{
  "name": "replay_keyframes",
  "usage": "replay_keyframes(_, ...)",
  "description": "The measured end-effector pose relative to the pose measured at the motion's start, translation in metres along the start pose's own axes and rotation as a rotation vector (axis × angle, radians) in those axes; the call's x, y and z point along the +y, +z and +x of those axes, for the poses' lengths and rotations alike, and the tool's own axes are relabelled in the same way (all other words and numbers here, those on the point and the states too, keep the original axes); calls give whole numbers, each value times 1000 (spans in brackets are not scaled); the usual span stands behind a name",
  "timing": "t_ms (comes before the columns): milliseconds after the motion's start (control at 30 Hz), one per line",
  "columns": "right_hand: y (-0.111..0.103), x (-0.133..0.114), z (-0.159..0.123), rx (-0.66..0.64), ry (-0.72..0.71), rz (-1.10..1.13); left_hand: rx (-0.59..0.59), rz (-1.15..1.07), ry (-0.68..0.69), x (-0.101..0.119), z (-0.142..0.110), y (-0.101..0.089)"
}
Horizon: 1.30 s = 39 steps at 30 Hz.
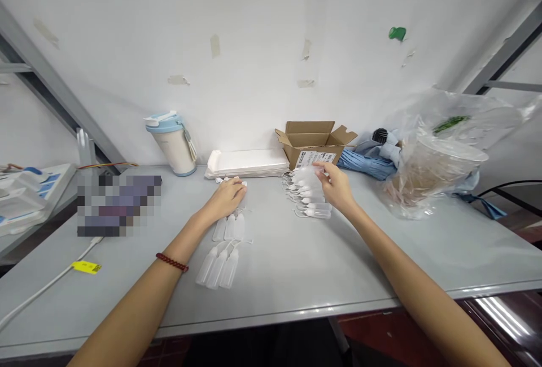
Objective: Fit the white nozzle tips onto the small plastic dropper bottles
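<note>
My left hand [227,196] is closed palm down over small white plastic bottles, most of them hidden; white ends show around the fingertips. Nearer to me lie two rows of three translucent squeeze bottles with thin tubes, an upper row [229,227] and a lower row [219,268]. To the right, my right hand [337,187] pinches the end of a clear bottle [305,173] between thumb and fingers. Beneath and in front of it, several more squeeze bottles [313,206] lie stacked in a column, tubes pointing left.
An open cardboard box [311,144] stands against the wall beside a white flat stack [254,162]. A tumbler [173,144] is at the back left, near a pixelated item [122,206] and a cable [46,288]. Blue cloth [368,162] and a plastic-wrapped tub [440,169] sit right.
</note>
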State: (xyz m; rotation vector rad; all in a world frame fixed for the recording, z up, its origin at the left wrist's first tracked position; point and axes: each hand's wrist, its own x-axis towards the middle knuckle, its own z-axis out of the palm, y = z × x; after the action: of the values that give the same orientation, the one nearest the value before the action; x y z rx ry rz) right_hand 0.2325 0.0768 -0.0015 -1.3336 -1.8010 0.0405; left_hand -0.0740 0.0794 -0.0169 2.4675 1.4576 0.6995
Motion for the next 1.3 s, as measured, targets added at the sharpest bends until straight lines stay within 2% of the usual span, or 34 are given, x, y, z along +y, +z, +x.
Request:
replay_keyframes(167,-11,-11,1,-53,38,25,-20,-1,-12,-3,0,2)
replay_keyframes(300,-32,-20,5,-242,67,74,-54,-19,37,-4,2,2)
replay_keyframes(433,-53,-22,10,-449,99,118,-33,-39,20,-3,2,1)
replay_keyframes(667,-64,-24,9,-663,155,107,88,-36,-53,-10,1,1)
replay_keyframes(967,-58,-20,5,-649,58,-136,71,-35,-86,-9,-1,-3)
replay_keyframes(1300,-45,-21,-3,-745,48,-224,51,-88,-116,-8,0,-1)
